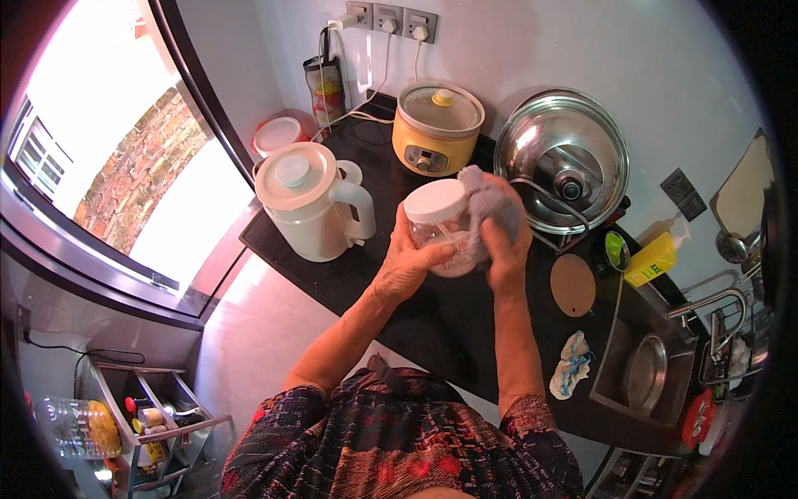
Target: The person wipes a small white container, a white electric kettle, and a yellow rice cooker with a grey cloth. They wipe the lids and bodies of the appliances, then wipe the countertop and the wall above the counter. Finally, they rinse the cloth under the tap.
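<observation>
A clear jar with a white lid (437,202) is held up over the black counter, slightly tilted. My left hand (405,264) wraps round its lower left side, thumb across the front. In my right hand (509,249) is a bunched grey cloth (492,214), pressed against the jar's right side. What the jar contains is hard to make out. Left of the hands stands a white electric kettle (303,204) with its handle toward the jar. Behind them sits a yellow electric stew pot (439,129) with a lid.
A large steel basin (598,125) leans at the back right. Farther right come a round brown mat (573,285), a crumpled white and blue cloth (572,366), a yellow pump bottle (653,259) and a sink (613,366) holding a metal pan (647,374). Cords run from wall sockets (389,20).
</observation>
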`<move>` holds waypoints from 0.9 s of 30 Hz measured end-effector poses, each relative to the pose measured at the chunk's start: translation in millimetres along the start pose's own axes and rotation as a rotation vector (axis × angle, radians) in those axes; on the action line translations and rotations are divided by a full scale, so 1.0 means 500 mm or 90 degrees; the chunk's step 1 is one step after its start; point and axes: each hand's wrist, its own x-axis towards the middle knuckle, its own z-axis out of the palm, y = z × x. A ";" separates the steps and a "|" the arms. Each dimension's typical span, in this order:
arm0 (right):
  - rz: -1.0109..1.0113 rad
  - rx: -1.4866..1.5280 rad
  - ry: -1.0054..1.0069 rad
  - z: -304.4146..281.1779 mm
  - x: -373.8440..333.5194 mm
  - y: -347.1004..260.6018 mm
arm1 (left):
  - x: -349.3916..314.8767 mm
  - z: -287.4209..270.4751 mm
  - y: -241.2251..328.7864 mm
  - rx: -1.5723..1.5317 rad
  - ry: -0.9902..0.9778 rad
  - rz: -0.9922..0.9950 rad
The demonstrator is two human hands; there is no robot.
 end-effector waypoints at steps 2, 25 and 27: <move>-0.194 -0.261 -0.035 0.025 -0.032 -0.024 | -0.002 -0.003 0.003 -0.050 0.009 0.017; -0.262 -0.351 0.043 0.059 -0.080 -0.073 | -0.074 -0.007 0.032 0.073 -0.028 0.014; -0.320 -0.353 0.044 0.082 -0.103 -0.085 | -0.088 -0.016 0.033 0.173 -0.059 0.045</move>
